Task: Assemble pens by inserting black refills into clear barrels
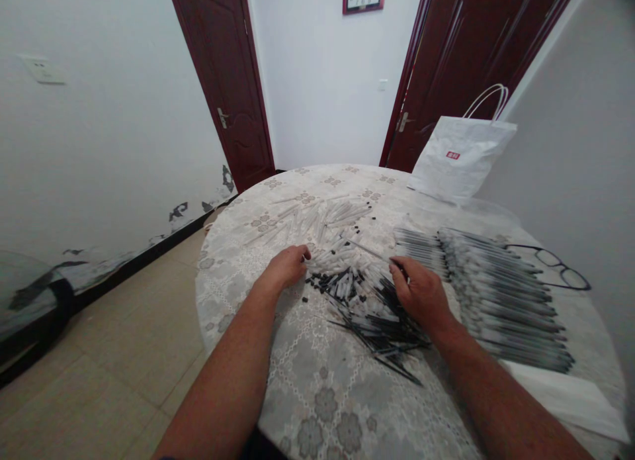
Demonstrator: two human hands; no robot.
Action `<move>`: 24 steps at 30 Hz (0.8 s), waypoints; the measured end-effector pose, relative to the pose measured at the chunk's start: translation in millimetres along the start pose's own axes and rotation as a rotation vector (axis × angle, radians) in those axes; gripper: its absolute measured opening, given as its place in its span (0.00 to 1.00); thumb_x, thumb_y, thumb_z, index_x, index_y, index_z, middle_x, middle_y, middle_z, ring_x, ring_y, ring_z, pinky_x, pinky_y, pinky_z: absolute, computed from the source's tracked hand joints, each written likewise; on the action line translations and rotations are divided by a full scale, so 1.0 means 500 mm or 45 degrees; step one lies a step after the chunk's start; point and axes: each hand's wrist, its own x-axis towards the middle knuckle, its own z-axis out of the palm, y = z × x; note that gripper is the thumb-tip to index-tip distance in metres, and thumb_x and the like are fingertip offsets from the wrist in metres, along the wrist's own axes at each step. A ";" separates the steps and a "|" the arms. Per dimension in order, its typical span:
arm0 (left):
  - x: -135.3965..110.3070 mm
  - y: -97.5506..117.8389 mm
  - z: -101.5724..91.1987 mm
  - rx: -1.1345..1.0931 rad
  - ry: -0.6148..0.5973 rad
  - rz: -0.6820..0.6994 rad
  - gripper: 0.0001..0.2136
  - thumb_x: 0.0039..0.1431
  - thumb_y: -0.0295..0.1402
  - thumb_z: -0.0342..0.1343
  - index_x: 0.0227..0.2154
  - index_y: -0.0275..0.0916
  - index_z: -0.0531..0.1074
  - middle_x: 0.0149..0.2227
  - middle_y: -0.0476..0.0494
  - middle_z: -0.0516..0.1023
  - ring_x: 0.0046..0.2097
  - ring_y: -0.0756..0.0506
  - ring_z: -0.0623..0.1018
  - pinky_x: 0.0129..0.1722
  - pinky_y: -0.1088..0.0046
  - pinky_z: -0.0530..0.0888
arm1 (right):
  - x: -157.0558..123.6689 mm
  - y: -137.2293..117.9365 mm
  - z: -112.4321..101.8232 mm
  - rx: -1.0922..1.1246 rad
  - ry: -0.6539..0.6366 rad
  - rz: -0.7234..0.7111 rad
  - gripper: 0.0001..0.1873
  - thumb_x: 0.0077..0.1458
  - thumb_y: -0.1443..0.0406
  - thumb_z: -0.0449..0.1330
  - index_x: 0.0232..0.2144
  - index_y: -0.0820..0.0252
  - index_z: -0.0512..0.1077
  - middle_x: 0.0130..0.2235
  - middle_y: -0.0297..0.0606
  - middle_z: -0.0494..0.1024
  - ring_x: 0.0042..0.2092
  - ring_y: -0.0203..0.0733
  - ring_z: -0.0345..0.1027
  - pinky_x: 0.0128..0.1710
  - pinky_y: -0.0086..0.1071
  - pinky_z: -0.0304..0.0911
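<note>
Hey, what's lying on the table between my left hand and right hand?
In the head view, loose white pieces and small black pieces lie between your left hand and right hand, with thin dark rods nearest the right hand.

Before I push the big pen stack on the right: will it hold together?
Probably not: the pen stack is many slim pieces laid side by side, so they may slide or roll apart. Each looks thin and straight, so likely light and fairly stiff. So many together may make the whole pile heavier to shift.
</note>
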 end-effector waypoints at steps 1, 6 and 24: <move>0.001 -0.002 0.002 0.010 0.002 -0.016 0.14 0.50 0.27 0.56 0.40 0.43 0.75 0.42 0.41 0.78 0.43 0.41 0.75 0.42 0.69 0.67 | 0.000 0.000 0.000 0.000 0.002 -0.005 0.15 0.64 0.60 0.52 0.45 0.60 0.74 0.42 0.45 0.81 0.41 0.47 0.76 0.43 0.38 0.68; 0.000 -0.002 0.005 0.014 -0.020 -0.014 0.14 0.49 0.28 0.58 0.41 0.44 0.76 0.41 0.41 0.78 0.42 0.41 0.75 0.41 0.70 0.67 | -0.002 0.000 0.002 0.002 0.003 -0.015 0.15 0.64 0.60 0.52 0.45 0.60 0.74 0.41 0.45 0.81 0.40 0.47 0.76 0.43 0.38 0.68; -0.041 0.003 -0.075 -0.153 -0.198 0.203 0.15 0.51 0.28 0.52 0.41 0.42 0.77 0.30 0.47 0.76 0.32 0.46 0.73 0.35 0.73 0.66 | -0.006 0.002 0.008 0.046 -0.011 -0.049 0.14 0.64 0.60 0.52 0.45 0.60 0.73 0.41 0.44 0.80 0.40 0.47 0.75 0.42 0.38 0.68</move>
